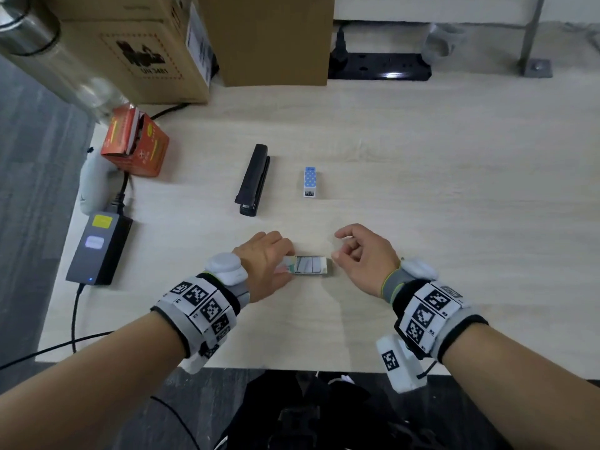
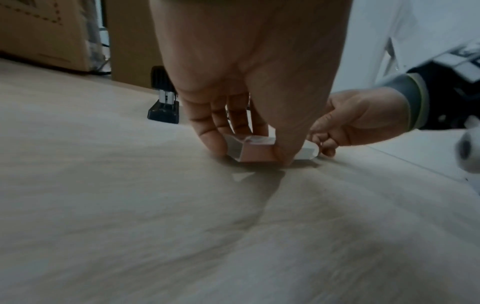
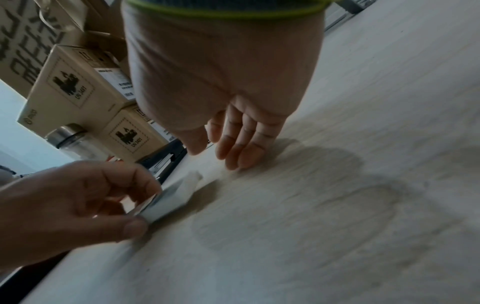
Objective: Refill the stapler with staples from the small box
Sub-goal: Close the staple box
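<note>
One stapler (image 1: 253, 180), one staple box (image 1: 311, 265) pinched in left-hand fingers (image 1: 285, 251); right fingers (image 1: 344, 234) loose, empty.

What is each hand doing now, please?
Left hand: pinches the small staple box on the table.
Right hand: loosely curled beside the box, holding nothing.

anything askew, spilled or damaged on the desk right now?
Nothing spilled or damaged. The small staple box has its tray slid partly out, held by the left hand; that looks deliberate. The black stapler lies closed and at a slight angle. The orange carton at the far left has its top flap open.
</note>
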The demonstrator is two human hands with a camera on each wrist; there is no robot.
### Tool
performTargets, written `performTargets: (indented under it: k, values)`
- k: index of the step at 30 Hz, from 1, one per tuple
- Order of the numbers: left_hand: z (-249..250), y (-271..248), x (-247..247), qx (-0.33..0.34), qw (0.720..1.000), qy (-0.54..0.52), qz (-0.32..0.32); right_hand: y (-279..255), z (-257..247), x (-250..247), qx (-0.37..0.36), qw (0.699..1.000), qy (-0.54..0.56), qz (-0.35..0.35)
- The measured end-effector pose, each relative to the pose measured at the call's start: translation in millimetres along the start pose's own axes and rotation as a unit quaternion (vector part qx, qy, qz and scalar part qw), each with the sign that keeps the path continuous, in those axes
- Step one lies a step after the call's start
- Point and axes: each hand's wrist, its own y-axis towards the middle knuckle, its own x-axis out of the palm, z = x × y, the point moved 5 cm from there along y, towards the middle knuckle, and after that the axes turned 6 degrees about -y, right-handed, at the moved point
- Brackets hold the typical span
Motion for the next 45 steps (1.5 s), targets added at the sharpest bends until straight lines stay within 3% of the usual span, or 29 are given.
performTargets:
  k: [6,17,21,25,31,38,45]
  values:
    - [12,6,-1,-0.025,0.995,-0.075,0.06,-2,-7,-5,-0.019,0.999,0.036,-0.004]
    - [30,11,2,-0.02,0.99,-0.121,0.068,-15,-19,-6,-0.109,0.99,-0.089,0.008]
    - [31,12,-1,-0.019,0.988,-0.129,0.083,-15,-16,-5,-0.067,0.998,0.016,0.005]
    - [29,12,-7,-0.019,0.985,-0.13,0.111,-12,-12,-16,-0.027,0.991,0.12,0.06]
    - [33,14,-14,-0.012,0.983,-0.139,0.123,-16,-29,-11,-0.197,0.979,-0.032,0.041]
    - [33,17,-13,-0.016,0.983,-0.146,0.107,-14,-31,-7,-0.241,0.964,-0.095,0.059]
    - [37,18,-8,-0.027,0.985,-0.142,0.092,-10,-31,-8,-0.238,0.958,-0.133,0.092]
